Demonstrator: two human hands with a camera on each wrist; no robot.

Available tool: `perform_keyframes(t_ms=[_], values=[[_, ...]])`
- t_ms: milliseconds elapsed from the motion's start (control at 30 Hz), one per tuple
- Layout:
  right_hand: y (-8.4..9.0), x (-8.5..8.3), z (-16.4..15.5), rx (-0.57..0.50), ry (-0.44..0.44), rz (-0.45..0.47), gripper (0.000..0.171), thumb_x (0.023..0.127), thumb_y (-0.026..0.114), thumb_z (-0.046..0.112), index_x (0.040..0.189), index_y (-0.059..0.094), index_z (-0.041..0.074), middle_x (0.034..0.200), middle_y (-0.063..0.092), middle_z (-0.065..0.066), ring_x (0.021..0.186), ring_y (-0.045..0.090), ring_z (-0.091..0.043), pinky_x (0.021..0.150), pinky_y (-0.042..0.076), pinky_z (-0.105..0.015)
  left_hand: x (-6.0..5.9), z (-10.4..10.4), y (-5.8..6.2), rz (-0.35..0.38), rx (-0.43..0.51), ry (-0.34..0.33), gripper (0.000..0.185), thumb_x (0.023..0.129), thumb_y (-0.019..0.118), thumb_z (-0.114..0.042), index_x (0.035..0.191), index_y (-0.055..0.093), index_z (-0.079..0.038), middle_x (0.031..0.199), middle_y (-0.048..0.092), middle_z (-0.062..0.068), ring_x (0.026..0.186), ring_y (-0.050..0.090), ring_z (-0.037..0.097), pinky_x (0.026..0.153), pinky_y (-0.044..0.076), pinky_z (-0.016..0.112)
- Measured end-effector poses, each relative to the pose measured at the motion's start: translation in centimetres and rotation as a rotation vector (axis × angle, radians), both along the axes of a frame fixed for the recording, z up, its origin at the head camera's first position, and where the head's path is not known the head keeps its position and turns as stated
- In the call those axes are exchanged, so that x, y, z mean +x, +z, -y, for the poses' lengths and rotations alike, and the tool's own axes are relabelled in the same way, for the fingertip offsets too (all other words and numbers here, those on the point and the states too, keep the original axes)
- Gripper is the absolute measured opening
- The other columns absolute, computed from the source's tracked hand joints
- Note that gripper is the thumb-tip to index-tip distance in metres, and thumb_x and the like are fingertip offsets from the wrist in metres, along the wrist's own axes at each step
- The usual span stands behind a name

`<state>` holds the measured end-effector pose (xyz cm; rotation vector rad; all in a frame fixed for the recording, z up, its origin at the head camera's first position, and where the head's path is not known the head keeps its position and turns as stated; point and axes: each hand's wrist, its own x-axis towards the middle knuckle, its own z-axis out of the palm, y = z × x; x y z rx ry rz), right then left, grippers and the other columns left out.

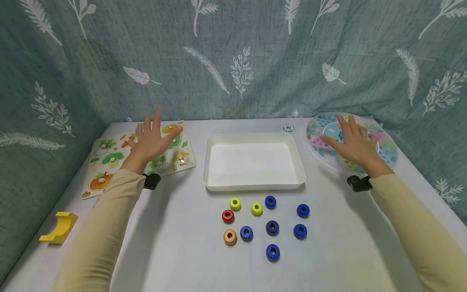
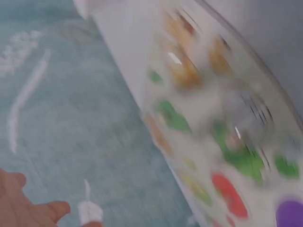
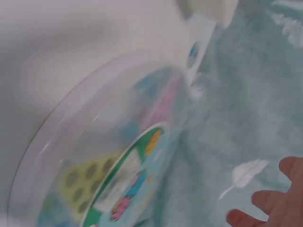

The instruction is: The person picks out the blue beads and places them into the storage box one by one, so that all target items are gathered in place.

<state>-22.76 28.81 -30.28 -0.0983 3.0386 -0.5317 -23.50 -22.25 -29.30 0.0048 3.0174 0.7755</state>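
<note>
My left hand [image 1: 148, 140] is raised with fingers spread above a vegetable puzzle board [image 1: 187, 152] and holds nothing. Over a round clear-lidded container [image 1: 317, 138] on the right, my right hand [image 1: 354, 144] is also lifted, fingers spread and holding nothing. A white rectangular tray [image 1: 254, 162] lies between the hands. In front of it several small rings are scattered: yellow rings [image 1: 235, 199], a red ring [image 1: 228, 211], an orange ring [image 1: 230, 232], blue rings [image 1: 270, 197] and a dark purple ring [image 1: 272, 223]. The wrist views are blurred.
A yellow curved block [image 1: 63, 228] stands at the table's left side. A round sticker [image 1: 288, 127] is on the table behind the tray. A patterned green curtain [image 1: 233, 61] hangs along the back and sides. Black wrist cameras sit on both sleeves.
</note>
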Motion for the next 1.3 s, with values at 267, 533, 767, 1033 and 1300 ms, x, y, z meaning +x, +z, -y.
perform_keyframes(t_ms=[267,533,767,1033,1300], values=[[1.0,3.5,2.2,-0.124,0.088,-0.181,0.086,0.092,0.050,0.052,0.152,0.007,0.007,0.136,0.032,-0.033,0.116,0.031,-0.053,0.084,0.025,-0.066,0.0,-3.9,-0.5,-0.039,0.346,-0.179,0.100,0.090,0.062,-0.039,0.150,-0.016,-0.023,0.156,-0.010,0.016,0.136,0.019,0.046,0.102,0.026,0.061],[-1.0,8.5,3.9,-0.358,0.157,-0.183,0.067,0.091,0.063,0.027,0.143,0.031,-0.002,0.102,0.048,-0.017,0.078,0.044,-0.022,0.063,0.038,-0.029,-0.4,-5.3,-2.9,0.151,0.499,-0.211,0.094,0.089,0.067,-0.027,0.153,-0.003,-0.027,0.156,0.006,0.011,0.090,0.055,0.031,0.079,0.049,0.043],[-4.0,10.9,4.9,-0.470,0.226,-0.076,0.057,0.086,0.069,0.014,0.135,0.043,0.000,0.085,0.051,-0.004,0.066,0.043,-0.011,0.055,0.037,-0.023,-0.8,-4.7,-4.9,0.245,0.546,-0.245,0.089,0.091,0.064,-0.022,0.154,0.001,-0.025,0.155,0.009,0.013,0.113,0.048,0.034,0.072,0.048,0.031],[-6.8,11.5,5.1,-0.592,0.422,0.048,0.048,0.083,0.070,0.004,0.127,0.050,-0.003,0.072,0.049,0.002,0.055,0.043,-0.007,0.045,0.038,-0.023,-0.5,-4.8,-5.7,0.324,0.604,-0.288,0.086,0.092,0.061,-0.012,0.154,0.003,-0.026,0.155,0.006,0.015,0.112,0.046,0.034,0.069,0.046,0.028],[-7.4,11.7,5.1,-0.566,0.398,0.140,0.042,0.082,0.072,0.007,0.121,0.057,-0.001,0.071,0.048,0.002,0.059,0.043,-0.006,0.050,0.037,-0.022,-0.4,-5.1,-6.5,0.406,0.620,-0.311,0.082,0.092,0.058,-0.004,0.154,0.008,-0.022,0.156,0.006,0.011,0.121,0.043,0.035,0.073,0.049,0.028]])
